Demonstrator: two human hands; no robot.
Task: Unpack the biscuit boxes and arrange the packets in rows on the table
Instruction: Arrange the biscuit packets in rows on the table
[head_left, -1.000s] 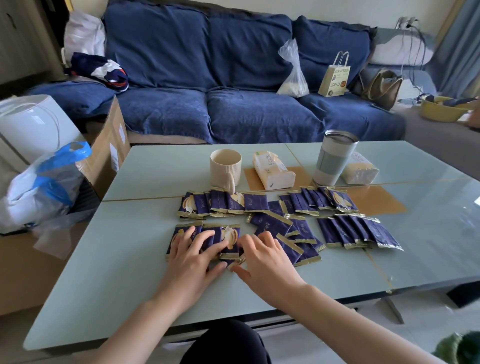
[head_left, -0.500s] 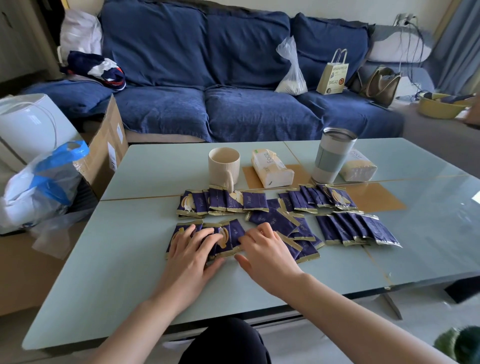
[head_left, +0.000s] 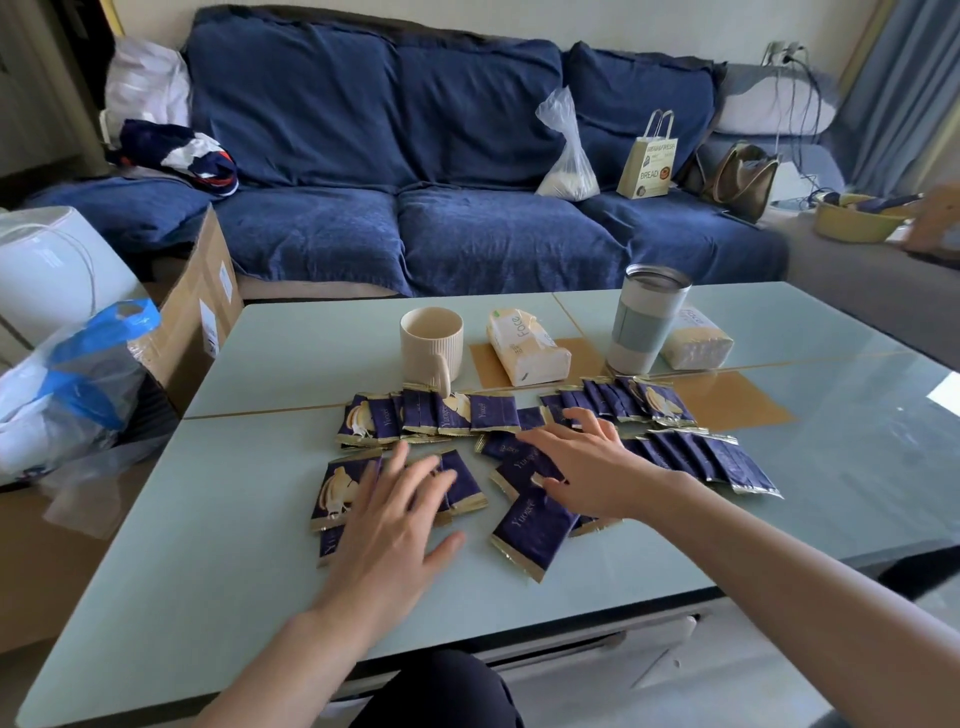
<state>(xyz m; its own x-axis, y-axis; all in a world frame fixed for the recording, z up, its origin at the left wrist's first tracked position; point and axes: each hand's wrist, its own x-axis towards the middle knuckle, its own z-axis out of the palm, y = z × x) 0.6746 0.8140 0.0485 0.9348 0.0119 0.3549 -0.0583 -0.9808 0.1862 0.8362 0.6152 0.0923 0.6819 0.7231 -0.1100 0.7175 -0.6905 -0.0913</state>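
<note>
Several dark blue biscuit packets with gold edges lie on the pale green table (head_left: 218, 561). A back row (head_left: 431, 415) runs beside the mug, and a right group (head_left: 691, 457) overlaps like tiles. My left hand (head_left: 395, 525) lies flat with spread fingers on the near-left packets (head_left: 337, 488). My right hand (head_left: 587, 462) reaches with straight fingers over the loose middle pile (head_left: 530, 525), touching packets there. No biscuit box is in view.
A beige mug (head_left: 431, 345), two tissue packs (head_left: 524, 348) and a tumbler (head_left: 644, 322) stand behind the packets. A blue sofa (head_left: 415, 171) carries bags. Left of the table are a cardboard box (head_left: 197, 312) and plastic bags (head_left: 67, 384).
My right hand has moved from beside the left hand rightward and farther onto the middle pile. A packet now lies uncovered at the front. The left hand stays on the near-left packets.
</note>
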